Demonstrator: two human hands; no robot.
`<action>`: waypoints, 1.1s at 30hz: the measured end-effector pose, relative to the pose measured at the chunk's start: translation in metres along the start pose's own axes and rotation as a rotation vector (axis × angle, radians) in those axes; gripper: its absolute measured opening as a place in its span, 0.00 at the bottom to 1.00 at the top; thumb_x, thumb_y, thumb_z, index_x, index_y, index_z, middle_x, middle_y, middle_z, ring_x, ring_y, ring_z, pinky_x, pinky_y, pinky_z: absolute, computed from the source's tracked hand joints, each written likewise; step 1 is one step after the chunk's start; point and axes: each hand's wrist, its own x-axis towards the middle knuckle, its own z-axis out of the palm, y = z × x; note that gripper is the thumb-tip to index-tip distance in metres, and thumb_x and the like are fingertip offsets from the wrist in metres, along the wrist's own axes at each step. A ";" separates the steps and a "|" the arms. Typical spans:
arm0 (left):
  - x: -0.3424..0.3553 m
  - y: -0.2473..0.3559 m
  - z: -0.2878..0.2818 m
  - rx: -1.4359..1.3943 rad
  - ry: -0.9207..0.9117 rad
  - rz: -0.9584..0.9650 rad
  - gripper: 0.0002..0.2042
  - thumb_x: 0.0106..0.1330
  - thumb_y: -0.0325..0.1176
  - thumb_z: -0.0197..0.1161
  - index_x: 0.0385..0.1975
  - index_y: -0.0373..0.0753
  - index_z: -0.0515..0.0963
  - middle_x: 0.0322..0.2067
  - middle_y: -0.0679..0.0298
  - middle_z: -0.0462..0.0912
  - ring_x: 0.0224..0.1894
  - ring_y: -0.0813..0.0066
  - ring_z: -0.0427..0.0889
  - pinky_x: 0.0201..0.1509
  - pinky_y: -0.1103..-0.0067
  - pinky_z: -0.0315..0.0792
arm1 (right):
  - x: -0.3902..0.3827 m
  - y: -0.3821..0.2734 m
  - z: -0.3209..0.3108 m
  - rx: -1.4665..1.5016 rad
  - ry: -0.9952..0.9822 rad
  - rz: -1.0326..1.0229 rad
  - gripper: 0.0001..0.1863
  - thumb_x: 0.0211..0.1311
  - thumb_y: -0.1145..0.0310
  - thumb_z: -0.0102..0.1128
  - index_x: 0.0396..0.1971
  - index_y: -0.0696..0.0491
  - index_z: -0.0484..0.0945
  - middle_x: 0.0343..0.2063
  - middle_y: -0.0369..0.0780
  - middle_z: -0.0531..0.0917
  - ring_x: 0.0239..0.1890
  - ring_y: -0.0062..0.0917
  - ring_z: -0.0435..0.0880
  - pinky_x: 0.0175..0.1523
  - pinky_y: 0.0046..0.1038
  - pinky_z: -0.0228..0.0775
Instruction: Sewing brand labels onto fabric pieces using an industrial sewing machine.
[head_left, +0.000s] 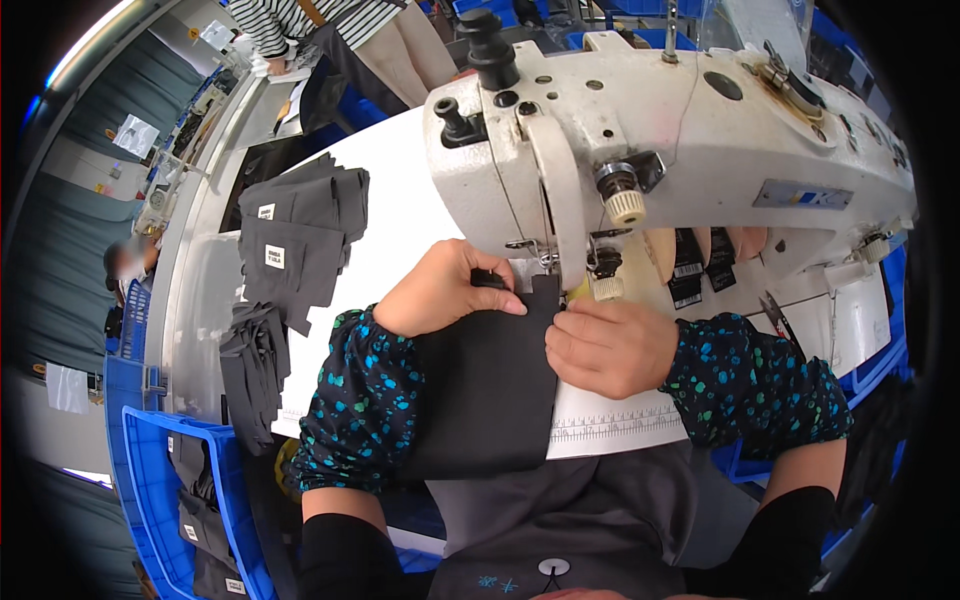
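A dark grey fabric panel [485, 400] lies on the white table, its top edge at the presser foot of a white sewing machine [690, 130]. My left hand [450, 290] is closed on the panel's upper part, thumb on top and a dark fold under the curled index finger. My right hand [612, 345] is closed at the panel's right edge, just below the needle area; its fingertips pinch the cloth there. The fingers partly hide the edge they hold. Patterned sleeve covers [365, 400] wrap both my forearms.
Stacked grey pieces with white labels [300, 235] and dark strips [252, 365] lie left. A blue crate [235, 500] holds more labelled pieces. Right of the needle are black printed labels [688, 270] and scissors [775, 315]. A ruler strip [620, 420] lines the front edge. A person [350, 40] stands beyond.
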 end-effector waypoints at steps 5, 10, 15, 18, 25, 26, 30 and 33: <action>-0.004 -0.005 0.011 0.233 0.050 0.019 0.12 0.55 0.39 0.78 0.29 0.39 0.85 0.22 0.61 0.83 0.28 0.65 0.81 0.45 0.71 0.70 | -0.002 -0.014 0.006 -0.008 -0.064 -0.006 0.12 0.49 0.67 0.62 0.32 0.57 0.81 0.36 0.40 0.82 0.40 0.28 0.82 0.44 0.28 0.77; -0.005 -0.004 0.026 0.420 0.121 0.006 0.10 0.61 0.42 0.73 0.32 0.44 0.85 0.20 0.62 0.81 0.26 0.60 0.81 0.49 0.67 0.64 | -0.007 -0.015 0.008 0.010 -0.091 0.031 0.13 0.47 0.67 0.61 0.32 0.59 0.81 0.33 0.41 0.82 0.33 0.27 0.81 0.36 0.25 0.74; -0.007 -0.001 0.029 0.478 0.140 -0.015 0.07 0.61 0.38 0.72 0.34 0.45 0.85 0.20 0.64 0.82 0.25 0.60 0.80 0.45 0.69 0.65 | -0.008 -0.014 0.008 0.032 -0.083 0.061 0.14 0.47 0.67 0.62 0.33 0.59 0.82 0.33 0.41 0.83 0.37 0.29 0.83 0.39 0.26 0.78; -0.006 -0.003 0.033 0.347 0.213 0.142 0.05 0.61 0.34 0.72 0.35 0.46 0.86 0.24 0.67 0.85 0.26 0.63 0.81 0.44 0.71 0.65 | -0.008 -0.013 0.006 0.048 -0.080 0.071 0.14 0.48 0.67 0.62 0.33 0.59 0.82 0.34 0.41 0.83 0.39 0.30 0.84 0.41 0.27 0.79; -0.007 0.006 0.034 0.529 0.193 0.168 0.06 0.61 0.31 0.70 0.36 0.49 0.89 0.28 0.71 0.87 0.29 0.69 0.82 0.43 0.73 0.64 | -0.011 -0.008 0.003 0.049 -0.106 0.081 0.13 0.49 0.67 0.62 0.33 0.58 0.82 0.35 0.40 0.83 0.40 0.28 0.83 0.42 0.26 0.79; -0.007 0.005 0.035 0.545 0.208 0.180 0.06 0.61 0.31 0.70 0.36 0.49 0.89 0.28 0.72 0.87 0.29 0.69 0.82 0.43 0.73 0.64 | -0.011 -0.008 0.000 0.082 -0.171 0.103 0.13 0.50 0.68 0.62 0.35 0.58 0.83 0.38 0.41 0.84 0.42 0.30 0.85 0.45 0.27 0.80; -0.007 -0.003 0.038 0.591 0.262 0.218 0.06 0.62 0.32 0.69 0.37 0.49 0.88 0.27 0.72 0.87 0.30 0.70 0.82 0.45 0.71 0.64 | -0.010 -0.004 0.001 0.070 -0.152 0.109 0.12 0.50 0.67 0.62 0.34 0.57 0.82 0.35 0.39 0.82 0.39 0.26 0.82 0.41 0.24 0.78; -0.006 -0.002 0.039 0.617 0.277 0.245 0.06 0.62 0.33 0.69 0.37 0.49 0.88 0.27 0.71 0.86 0.31 0.70 0.82 0.46 0.70 0.64 | -0.009 -0.002 0.000 0.048 -0.151 0.099 0.13 0.50 0.67 0.61 0.34 0.57 0.82 0.35 0.39 0.82 0.38 0.26 0.82 0.42 0.24 0.78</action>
